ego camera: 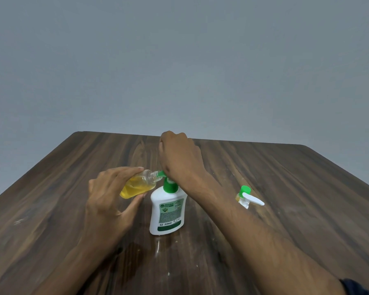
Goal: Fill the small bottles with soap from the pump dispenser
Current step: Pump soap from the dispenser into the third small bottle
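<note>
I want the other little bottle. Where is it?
The second small bottle stands on the table, on the right, past the right forearm, right of the pump dispenser.

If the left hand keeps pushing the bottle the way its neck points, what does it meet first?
The small bottle's mouth already sits at the dispenser's green spout; beyond it, likely the right hand pressing the pump.

pump dispenser: 1 | small bottles: 2 | hands: 2 | table: 1
</note>
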`<state>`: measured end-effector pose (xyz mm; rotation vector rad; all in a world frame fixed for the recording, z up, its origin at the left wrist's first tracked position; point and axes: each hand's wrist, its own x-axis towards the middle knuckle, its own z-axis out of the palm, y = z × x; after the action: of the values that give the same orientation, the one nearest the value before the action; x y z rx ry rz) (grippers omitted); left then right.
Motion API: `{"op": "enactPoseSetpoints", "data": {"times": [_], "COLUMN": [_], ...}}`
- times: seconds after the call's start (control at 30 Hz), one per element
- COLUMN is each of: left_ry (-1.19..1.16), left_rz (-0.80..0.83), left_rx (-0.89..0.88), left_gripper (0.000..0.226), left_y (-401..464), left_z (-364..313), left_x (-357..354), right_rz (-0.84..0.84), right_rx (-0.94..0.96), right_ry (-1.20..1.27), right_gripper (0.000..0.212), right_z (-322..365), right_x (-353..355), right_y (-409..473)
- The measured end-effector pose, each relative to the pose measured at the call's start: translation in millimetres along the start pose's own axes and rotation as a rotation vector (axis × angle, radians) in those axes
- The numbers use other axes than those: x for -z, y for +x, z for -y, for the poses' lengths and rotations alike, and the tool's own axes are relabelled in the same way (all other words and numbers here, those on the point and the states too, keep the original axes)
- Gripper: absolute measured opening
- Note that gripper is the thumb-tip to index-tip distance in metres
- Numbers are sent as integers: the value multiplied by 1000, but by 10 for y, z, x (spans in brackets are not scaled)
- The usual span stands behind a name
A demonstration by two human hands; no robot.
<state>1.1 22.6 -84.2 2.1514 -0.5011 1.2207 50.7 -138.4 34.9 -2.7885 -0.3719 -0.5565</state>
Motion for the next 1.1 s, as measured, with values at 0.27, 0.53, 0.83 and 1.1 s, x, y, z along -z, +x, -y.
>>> {"op": "enactPoseSetpoints", "data": {"times": [0.27,0.53,0.83,1.1], "left_ry": [-8,-14,-11,-6], "left_rz": [17,26,35,32], "left_rx": [7,13,13,12], "left_gripper": [44,46,46,45], "left_y": [0,-3,-3,3], "left_z": [2,-5,9,0], "left_x": [6,15,5,10], "right_rz": [17,38,14,24], "right_rx": [7,4,3,-1], "right_ry": [6,5,4,5], "right_gripper": [16,16,15,15], "right_z": [6,0,-6,-1], "right_x": [15,8,0,-19], "right_y": [0,-8,-7,-1]}}
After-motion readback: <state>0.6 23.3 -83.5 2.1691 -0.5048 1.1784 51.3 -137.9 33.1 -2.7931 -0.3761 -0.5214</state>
